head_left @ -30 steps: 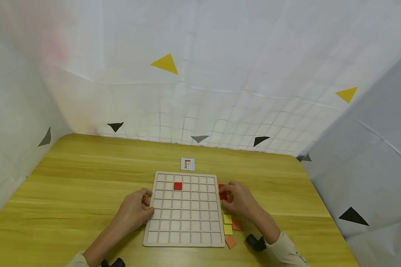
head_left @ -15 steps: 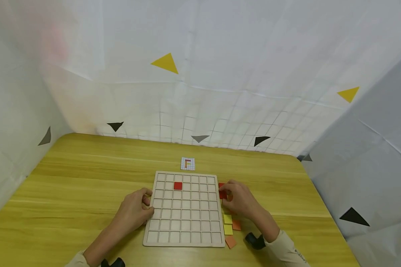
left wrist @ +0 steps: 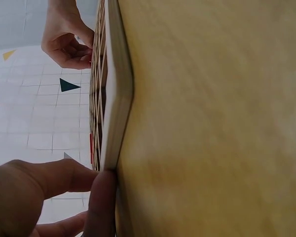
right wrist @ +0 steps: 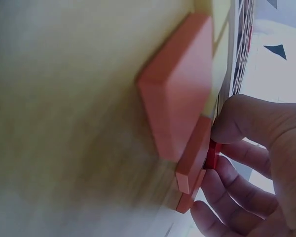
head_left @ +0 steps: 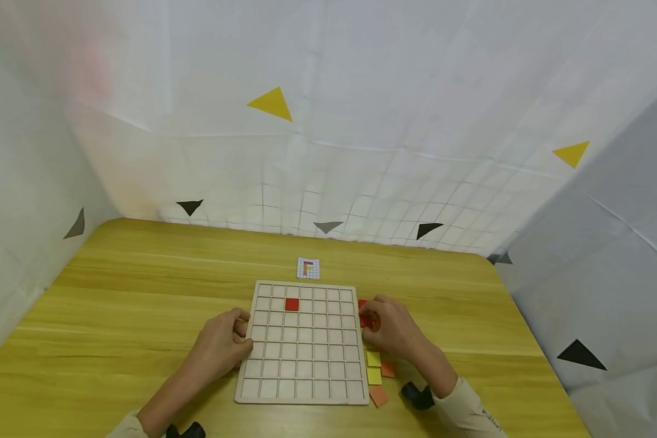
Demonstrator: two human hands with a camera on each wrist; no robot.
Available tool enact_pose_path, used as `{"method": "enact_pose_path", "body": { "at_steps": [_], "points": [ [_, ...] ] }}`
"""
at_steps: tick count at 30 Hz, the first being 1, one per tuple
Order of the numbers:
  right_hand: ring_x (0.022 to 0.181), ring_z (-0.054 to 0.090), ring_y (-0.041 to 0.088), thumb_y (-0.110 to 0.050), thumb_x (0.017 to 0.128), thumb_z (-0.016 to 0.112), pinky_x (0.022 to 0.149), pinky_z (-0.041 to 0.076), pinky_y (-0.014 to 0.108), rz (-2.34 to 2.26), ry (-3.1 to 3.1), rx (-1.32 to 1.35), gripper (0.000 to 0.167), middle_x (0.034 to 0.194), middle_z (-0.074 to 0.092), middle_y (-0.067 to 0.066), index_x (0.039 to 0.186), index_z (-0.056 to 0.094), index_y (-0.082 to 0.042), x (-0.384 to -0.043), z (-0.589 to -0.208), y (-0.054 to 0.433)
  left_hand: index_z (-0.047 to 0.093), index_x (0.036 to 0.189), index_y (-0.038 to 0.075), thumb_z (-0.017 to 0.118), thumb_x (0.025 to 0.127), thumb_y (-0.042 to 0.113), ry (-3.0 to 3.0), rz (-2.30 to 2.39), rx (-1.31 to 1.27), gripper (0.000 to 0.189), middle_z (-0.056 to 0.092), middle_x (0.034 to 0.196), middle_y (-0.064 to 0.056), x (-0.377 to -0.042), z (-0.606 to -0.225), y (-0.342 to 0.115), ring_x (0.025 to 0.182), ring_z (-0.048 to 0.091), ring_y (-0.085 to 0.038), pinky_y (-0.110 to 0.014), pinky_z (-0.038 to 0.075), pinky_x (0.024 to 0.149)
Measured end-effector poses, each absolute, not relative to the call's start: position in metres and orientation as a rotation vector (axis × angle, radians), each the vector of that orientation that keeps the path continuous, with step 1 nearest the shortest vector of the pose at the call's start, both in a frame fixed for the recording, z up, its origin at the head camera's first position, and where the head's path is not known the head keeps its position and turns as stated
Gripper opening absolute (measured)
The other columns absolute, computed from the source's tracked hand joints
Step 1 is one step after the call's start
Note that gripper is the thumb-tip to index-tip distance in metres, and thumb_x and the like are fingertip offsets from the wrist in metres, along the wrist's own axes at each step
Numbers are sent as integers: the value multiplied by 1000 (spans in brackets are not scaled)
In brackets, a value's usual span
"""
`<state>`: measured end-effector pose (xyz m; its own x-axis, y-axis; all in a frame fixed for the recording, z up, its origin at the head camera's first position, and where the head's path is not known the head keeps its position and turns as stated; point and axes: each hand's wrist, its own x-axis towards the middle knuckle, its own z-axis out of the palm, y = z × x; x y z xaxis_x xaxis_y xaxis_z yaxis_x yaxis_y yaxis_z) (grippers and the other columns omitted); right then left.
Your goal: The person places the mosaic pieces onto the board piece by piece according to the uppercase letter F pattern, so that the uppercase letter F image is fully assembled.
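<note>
A pale wooden grid board [head_left: 306, 351] lies on the table, with one red square tile [head_left: 292, 304] set in a cell near its far side. My left hand [head_left: 219, 342] is at the board's left edge; in the left wrist view its thumb and a finger hold that edge. My right hand [head_left: 392, 324] is beyond the right edge, beside red tiles [head_left: 364, 302]. Seen from the right wrist, thumb and fingers pinch a red tile [right wrist: 213, 154], mostly hidden by them. Whether it is off the table I cannot tell.
Yellow tiles [head_left: 374, 376] and orange tiles [head_left: 378, 396] lie along the board's right side, close to my right wrist. A small printed card [head_left: 308, 268] with a coloured grid pattern lies past the board's far edge. White sheeting [head_left: 328, 164] surrounds the wooden table [head_left: 142, 292].
</note>
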<state>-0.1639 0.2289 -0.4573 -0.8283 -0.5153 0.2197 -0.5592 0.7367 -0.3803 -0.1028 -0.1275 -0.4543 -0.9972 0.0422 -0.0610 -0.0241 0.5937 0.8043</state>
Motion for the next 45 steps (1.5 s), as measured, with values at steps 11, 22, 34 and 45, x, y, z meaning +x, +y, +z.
{"method": "enact_pose_path", "body": {
  "at_steps": [11,22,34,45],
  "points": [
    [66,50,11,0,72,73,55,44,22,693,-2763,912,26,84,55,-2,96,73,-9,-167,-452,227,63,115,-5,71,75,-2,2736,1392,23,41,58,83,-5,-102,-454,-128,64,58,-11,-26,48,53],
    [70,53,15,-2,73,73,58,45,23,693,-2777,895,26,88,58,-3,99,74,-7,-168,-447,223,64,114,-5,71,75,-2,2750,1379,25,40,57,82,-3,-103,-455,-127,65,56,-11,-26,47,55],
    [73,54,15,-5,74,77,61,47,24,679,-2795,887,25,88,57,-4,98,74,-8,-170,-443,213,64,114,-4,71,75,-1,2759,1366,22,40,57,82,-3,-102,-454,-126,64,56,-11,-26,47,54],
    [71,52,10,-5,73,80,61,47,24,674,-2736,937,25,86,57,-4,96,74,-9,-174,-442,203,64,114,-5,71,75,-2,2771,1360,25,40,57,80,-3,-101,-454,-126,64,54,-12,-26,46,55]
  ]
}}
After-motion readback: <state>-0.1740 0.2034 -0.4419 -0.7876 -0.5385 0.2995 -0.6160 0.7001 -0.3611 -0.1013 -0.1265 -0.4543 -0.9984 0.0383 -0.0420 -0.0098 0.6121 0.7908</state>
